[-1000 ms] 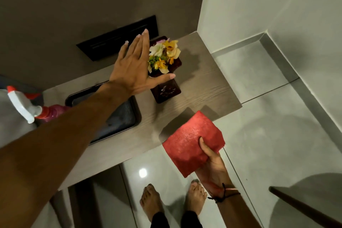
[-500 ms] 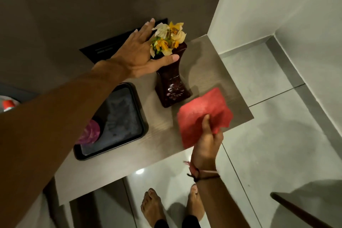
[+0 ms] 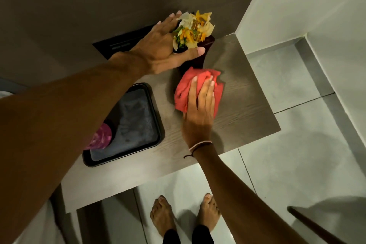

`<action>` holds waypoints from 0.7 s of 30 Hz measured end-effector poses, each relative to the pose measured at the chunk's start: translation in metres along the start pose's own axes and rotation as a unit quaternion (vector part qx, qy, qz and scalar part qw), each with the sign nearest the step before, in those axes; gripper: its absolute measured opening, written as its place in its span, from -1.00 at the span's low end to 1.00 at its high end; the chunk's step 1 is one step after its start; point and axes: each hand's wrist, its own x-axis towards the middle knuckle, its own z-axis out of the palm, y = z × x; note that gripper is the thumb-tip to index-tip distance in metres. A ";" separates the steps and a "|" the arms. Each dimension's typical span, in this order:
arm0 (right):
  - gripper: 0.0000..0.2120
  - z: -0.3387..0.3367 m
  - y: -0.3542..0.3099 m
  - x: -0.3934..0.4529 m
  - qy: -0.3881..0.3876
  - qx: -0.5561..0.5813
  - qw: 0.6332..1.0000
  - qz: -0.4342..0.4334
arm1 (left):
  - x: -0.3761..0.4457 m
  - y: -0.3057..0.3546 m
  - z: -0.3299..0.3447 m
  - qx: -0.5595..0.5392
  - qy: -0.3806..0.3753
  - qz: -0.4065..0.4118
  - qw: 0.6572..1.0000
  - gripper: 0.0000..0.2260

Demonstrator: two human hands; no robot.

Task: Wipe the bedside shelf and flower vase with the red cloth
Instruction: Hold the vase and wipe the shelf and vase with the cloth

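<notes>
Left hand (image 3: 164, 49) grip is wrapped around the neck of the flower vase (image 3: 200, 55), thumb on the near side and fingers round the far side, under the yellow and white flowers (image 3: 193, 30); looks like it's holding the vase tipped or lifted off its spot at the far right of the shelf (image 3: 247, 105), can't tell if the base is touching. Right hand (image 3: 200, 113) lies flat, palm down, fingers spread over the bunched red cloth (image 3: 198, 89), pressing it onto the shelf just near of the vase; not a closed grip, more of a flat press. Black tray (image 3: 126, 125) sits left of the cloth with a pink bottle (image 3: 100, 137) on its left end. Step in hand reads as wiping the shelf patch around the vase foot. To do it well: keep the vase steady and clear of the cloth, sweep under where it stands with even pressure, work out to the right and near edges, stay off the tray rim. Cloth is crumpled, so flatten it for more contact. Risk is the flowers tipping out if the vase leans further
</notes>
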 end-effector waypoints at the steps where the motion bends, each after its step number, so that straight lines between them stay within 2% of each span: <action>1: -0.52 0.006 -0.001 -0.007 -0.016 -0.034 0.999 0.003 | 0.001 -0.001 0.000 0.002 0.000 0.001 1.000 -0.33; 6: -0.43 -0.011 0.017 -0.056 -0.183 0.002 0.982 -0.037 | -0.005 0.005 0.002 0.009 0.008 0.010 1.000 -0.29; 7: -0.43 -0.015 0.020 -0.067 -0.202 0.029 0.978 -0.038 | -0.007 0.007 0.003 0.014 0.009 0.013 1.000 -0.28; 9: -0.42 -0.028 0.019 -0.084 -0.226 0.154 0.962 0.011 | -0.009 0.010 0.003 0.031 0.005 0.014 0.999 -0.25; 11: -0.47 -0.043 0.014 -0.090 -0.152 0.277 0.942 0.113 | -0.011 0.011 0.003 0.041 0.002 0.014 0.999 -0.23; 14: -0.47 -0.061 0.008 -0.074 0.044 0.332 0.906 0.260 | -0.013 0.013 0.006 0.041 0.012 0.018 0.999 -0.26; 15: -0.44 -0.061 0.011 -0.064 0.089 0.342 0.889 0.291 | -0.014 0.014 0.006 0.038 0.014 0.019 0.999 -0.27; 17: -0.33 -0.058 0.012 -0.036 0.097 0.338 0.887 0.300 | -0.015 0.016 0.007 0.031 0.018 0.014 0.999 -0.27; 21: -0.31 -0.032 -0.021 0.017 -0.009 0.299 0.924 0.240 | -0.015 0.020 0.008 0.020 0.035 0.004 0.999 -0.30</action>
